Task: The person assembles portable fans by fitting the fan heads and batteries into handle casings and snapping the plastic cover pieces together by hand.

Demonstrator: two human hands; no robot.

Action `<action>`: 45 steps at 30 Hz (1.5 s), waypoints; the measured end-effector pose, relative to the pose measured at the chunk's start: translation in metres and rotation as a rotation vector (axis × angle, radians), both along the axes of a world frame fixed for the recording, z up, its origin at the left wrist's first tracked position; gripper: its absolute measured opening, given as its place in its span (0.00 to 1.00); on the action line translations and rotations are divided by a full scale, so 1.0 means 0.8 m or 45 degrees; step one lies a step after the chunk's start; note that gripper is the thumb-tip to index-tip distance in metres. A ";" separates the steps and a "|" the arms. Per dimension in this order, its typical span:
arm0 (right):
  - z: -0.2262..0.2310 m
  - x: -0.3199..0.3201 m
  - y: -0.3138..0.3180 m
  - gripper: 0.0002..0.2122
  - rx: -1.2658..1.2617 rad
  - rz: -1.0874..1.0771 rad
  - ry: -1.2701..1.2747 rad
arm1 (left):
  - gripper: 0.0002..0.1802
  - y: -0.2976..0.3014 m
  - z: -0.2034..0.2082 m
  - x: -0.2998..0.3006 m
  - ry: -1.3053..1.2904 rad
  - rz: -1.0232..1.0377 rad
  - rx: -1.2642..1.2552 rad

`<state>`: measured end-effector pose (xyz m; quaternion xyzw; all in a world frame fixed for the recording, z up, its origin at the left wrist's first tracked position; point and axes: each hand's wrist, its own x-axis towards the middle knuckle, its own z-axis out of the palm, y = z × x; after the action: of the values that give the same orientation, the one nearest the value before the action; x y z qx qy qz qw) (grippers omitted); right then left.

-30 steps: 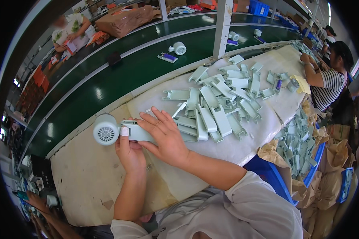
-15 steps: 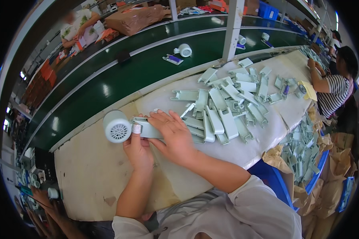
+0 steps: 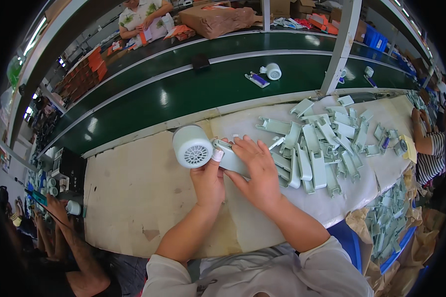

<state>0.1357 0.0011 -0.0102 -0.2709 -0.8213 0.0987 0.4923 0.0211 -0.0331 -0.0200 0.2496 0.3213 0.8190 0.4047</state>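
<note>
A pale green hair dryer (image 3: 184, 143) with a round vent grille is held above the table, its handle (image 3: 233, 161) pointing right. My left hand (image 3: 209, 187) is closed around the handle near the dryer's head, with a white wrap on the thumb. My right hand (image 3: 257, 175) lies over the handle from above, thumb on the near side and fingers over the far side, gripping it. The fingers hide much of the handle. Just right of this hand is a heap of pale green handle shells (image 3: 318, 158).
Beyond the table (image 3: 134, 198) runs a green conveyor belt (image 3: 153, 106) carrying another hair dryer (image 3: 271, 72). A metal post (image 3: 341, 49) rises at the table's far edge. A blue bin (image 3: 349, 242) and more shells (image 3: 384, 222) are at lower right. Other people work at left, right and behind the belt.
The view has swung left, so the scene sits farther right in the picture. Both hands keep their hold on the hair dryer, with little change in grip.
</note>
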 end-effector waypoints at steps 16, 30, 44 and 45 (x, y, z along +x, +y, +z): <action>-0.005 0.009 -0.005 0.17 -1.073 0.490 0.513 | 0.16 -0.014 0.032 -0.016 0.018 -0.089 0.136; 0.000 0.013 -0.012 0.15 -0.409 0.335 0.117 | 0.14 0.007 -0.003 -0.105 0.273 -0.277 -0.345; 0.127 0.051 -0.063 0.05 -0.312 1.709 1.113 | 0.28 -0.138 -0.019 -0.324 2.199 0.992 -1.951; 0.112 0.040 -0.056 0.05 -0.321 1.750 1.133 | 0.29 -0.152 -0.016 -0.323 2.283 1.047 -1.727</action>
<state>0.1675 -0.0441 0.0794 0.3028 -0.5150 0.5668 0.5672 -0.2370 -0.1549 -0.0325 0.3461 0.9113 0.0849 -0.2064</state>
